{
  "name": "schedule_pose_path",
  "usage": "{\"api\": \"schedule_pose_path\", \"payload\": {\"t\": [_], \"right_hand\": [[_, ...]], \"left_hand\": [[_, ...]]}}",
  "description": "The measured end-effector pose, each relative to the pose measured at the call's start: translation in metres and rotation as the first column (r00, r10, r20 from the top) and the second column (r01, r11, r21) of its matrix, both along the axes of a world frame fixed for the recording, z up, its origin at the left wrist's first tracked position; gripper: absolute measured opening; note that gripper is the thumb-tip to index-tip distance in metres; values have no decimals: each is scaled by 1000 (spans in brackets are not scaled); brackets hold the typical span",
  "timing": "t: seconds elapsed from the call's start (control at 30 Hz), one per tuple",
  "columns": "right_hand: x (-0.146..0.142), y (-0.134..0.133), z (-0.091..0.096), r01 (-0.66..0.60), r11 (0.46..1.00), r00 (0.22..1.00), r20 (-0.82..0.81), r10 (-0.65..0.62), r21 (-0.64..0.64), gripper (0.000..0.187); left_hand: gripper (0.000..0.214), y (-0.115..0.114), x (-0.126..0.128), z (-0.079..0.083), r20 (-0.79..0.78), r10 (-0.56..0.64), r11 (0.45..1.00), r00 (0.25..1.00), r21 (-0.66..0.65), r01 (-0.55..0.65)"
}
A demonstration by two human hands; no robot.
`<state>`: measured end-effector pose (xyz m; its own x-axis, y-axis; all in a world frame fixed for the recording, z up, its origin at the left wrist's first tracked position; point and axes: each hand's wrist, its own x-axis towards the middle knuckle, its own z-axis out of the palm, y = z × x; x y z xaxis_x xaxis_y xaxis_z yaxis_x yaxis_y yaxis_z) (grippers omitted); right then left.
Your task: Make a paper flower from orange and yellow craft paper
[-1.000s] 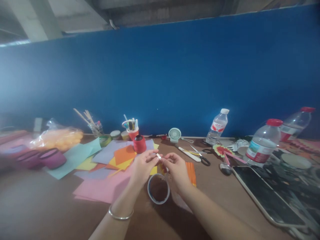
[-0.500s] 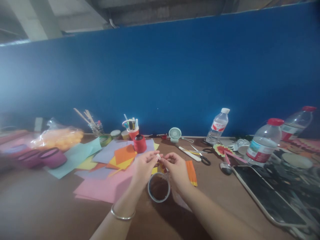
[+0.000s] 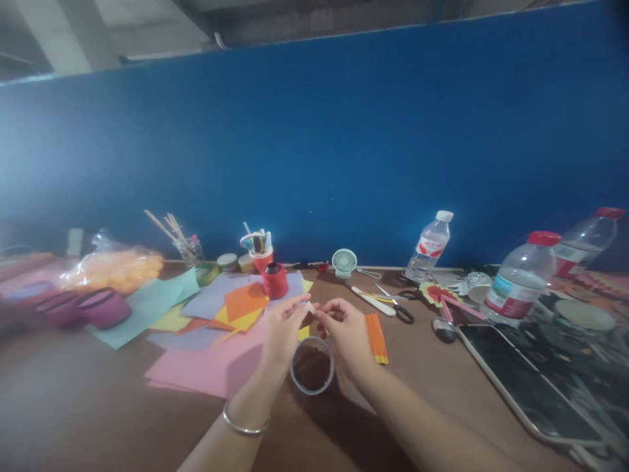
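My left hand (image 3: 281, 331) and my right hand (image 3: 345, 328) meet above the brown table (image 3: 98, 406), fingertips pinched together on a small white piece (image 3: 310, 306), possibly tape. Just below the hands a clear roll of tape (image 3: 312, 366) lies flat on the table. A silver bangle (image 3: 244, 423) circles my left wrist. An orange folded paper strip (image 3: 376, 337) lies right of my right hand. A pink sheet (image 3: 211, 367) lies under my left forearm.
Coloured paper sheets (image 3: 216, 305) and a red spool (image 3: 274, 280) lie behind the hands. Scissors (image 3: 396, 307), a small fan (image 3: 344, 263), water bottles (image 3: 518, 285) and a dark tablet (image 3: 521, 383) sit right. Purple rings (image 3: 101, 307) and an orange bag (image 3: 115, 270) sit left. A blue wall (image 3: 314, 151) stands behind.
Both hands stay pinched on the small white piece and have shifted slightly up and away from me. The view has tilted a little downward.
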<state>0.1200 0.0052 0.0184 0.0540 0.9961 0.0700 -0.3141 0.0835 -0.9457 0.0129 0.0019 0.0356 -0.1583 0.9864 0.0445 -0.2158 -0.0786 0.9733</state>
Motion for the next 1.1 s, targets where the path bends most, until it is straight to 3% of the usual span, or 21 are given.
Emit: {"api": "schedule_pose_path", "payload": {"t": [0.1, 0.7, 0.87, 1.1], "right_hand": [[1, 0, 1, -6, 1000, 1000, -19, 6, 4, 17], [0, 3, -9, 0, 1000, 999, 35, 0, 3, 20], [0, 4, -8, -4, 1000, 1000, 20, 4, 6, 19], [1, 2, -5, 5, 1000, 999, -43, -5, -10, 19]], "left_hand": [[26, -1, 0, 3, 36, -30, 1000, 999, 1, 30], [24, -3, 2, 5, -254, 88, 996, 963, 10, -88], [27, -2, 3, 0, -189, 95, 995, 977, 16, -94], [32, 4, 0, -4, 14, -20, 1000, 1000, 13, 19]]}}
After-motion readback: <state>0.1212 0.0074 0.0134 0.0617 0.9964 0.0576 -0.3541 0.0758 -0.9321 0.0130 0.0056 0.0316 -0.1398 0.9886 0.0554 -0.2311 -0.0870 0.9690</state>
